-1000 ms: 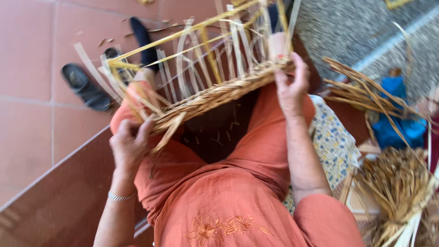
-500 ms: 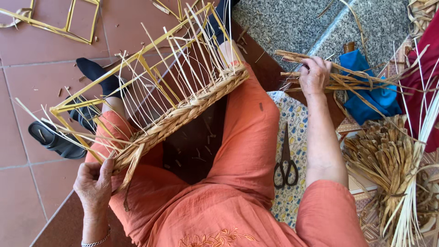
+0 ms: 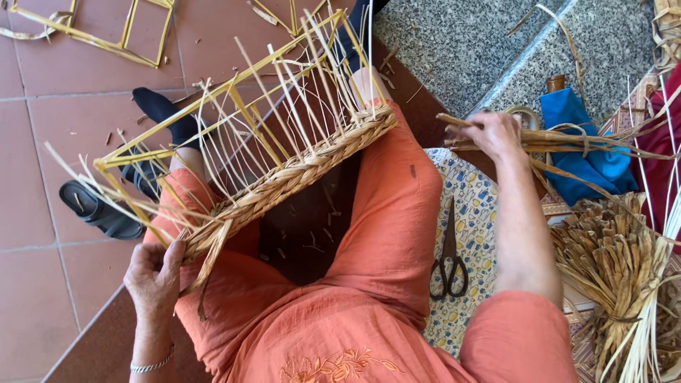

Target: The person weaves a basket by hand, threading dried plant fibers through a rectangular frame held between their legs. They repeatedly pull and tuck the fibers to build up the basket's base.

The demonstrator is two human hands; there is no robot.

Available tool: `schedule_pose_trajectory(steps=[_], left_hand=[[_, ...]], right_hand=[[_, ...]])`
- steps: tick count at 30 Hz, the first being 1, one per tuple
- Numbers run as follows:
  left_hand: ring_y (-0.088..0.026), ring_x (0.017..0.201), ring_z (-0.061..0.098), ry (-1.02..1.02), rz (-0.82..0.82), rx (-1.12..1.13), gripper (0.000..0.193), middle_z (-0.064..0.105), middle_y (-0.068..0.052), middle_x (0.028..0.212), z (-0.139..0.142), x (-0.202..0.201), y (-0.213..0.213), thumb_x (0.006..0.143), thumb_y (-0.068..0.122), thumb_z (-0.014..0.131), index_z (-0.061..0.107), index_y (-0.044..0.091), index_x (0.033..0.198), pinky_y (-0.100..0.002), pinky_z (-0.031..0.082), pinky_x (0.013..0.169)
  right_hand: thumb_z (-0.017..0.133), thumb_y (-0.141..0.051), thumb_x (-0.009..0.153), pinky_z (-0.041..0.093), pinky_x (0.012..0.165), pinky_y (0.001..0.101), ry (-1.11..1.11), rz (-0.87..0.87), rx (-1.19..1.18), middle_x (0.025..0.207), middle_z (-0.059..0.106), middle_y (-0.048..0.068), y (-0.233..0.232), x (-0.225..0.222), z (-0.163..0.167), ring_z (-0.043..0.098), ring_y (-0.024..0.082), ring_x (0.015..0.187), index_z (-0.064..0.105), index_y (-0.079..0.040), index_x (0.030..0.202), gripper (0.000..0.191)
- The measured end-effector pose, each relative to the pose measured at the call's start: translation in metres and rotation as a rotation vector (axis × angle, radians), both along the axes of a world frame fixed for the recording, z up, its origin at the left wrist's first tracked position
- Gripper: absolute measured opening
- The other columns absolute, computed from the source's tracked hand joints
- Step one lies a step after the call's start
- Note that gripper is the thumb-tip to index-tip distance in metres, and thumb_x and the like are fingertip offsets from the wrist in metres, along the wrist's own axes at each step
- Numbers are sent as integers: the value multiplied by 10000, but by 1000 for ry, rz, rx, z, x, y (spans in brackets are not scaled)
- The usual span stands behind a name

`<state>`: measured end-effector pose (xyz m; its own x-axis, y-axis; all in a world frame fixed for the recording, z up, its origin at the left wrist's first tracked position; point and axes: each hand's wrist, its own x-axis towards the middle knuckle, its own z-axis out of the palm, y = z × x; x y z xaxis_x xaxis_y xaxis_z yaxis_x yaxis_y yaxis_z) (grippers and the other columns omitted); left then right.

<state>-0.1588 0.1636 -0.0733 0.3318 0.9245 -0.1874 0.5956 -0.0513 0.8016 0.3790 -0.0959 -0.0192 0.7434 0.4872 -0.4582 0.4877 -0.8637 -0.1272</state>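
A person in orange clothing sits with a half-woven basket of pale straw, its braided band and upright yellow stakes (image 3: 284, 177) lying across both knees, the left hand (image 3: 156, 273) closed on the braided corner at the left knee. The right hand (image 3: 496, 135) is closed around a bundle of long dry straw strands (image 3: 567, 138) above a blue cloth (image 3: 585, 149) at the right. A pair of black scissors (image 3: 448, 259) lies on a patterned cushion (image 3: 472, 213) beside the right thigh, and a sheaf of cut straw (image 3: 617, 262) sits near the right elbow.
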Motion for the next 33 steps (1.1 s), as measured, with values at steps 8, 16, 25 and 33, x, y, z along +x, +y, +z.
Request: schedule_pose_trajectory(steps=[8,16,25,33], left_hand=[[-285,871,646,329,-148,232,352,684,-133,937,34,-7,-2,921,324,819,692,39,1084,-407,519,801],[-349,1185,581,-253,-319,370,315,636,-144,1229,83,-24,-64,923,133,731,642,24,1205,-467,457,1062],[-320,960,714,-1054,394,-413,289,705,-199,1035,102,-126,-39,1141,268,392,574,44,1130,-490,589,957],[-254,883,596,17,907,454,179,600,-85,966,137,-270,13,1113,137,540,603,74,1268,-478,521,845]], right_hand=[[750,-190,1003,444,938,447,-560,598,388,944,729,67,-39,-94,26,655,287,960,762,-116,1047,87],[687,-127,921,529,530,335,554,601,652,694,739,63,67,-312,52,696,175,584,766,-60,973,116],[763,-150,964,537,629,294,522,745,887,906,710,76,147,-394,34,642,152,705,729,-42,1114,188],[800,-39,920,510,692,347,96,748,924,945,571,106,187,-389,9,592,208,788,704,-13,1210,307]])
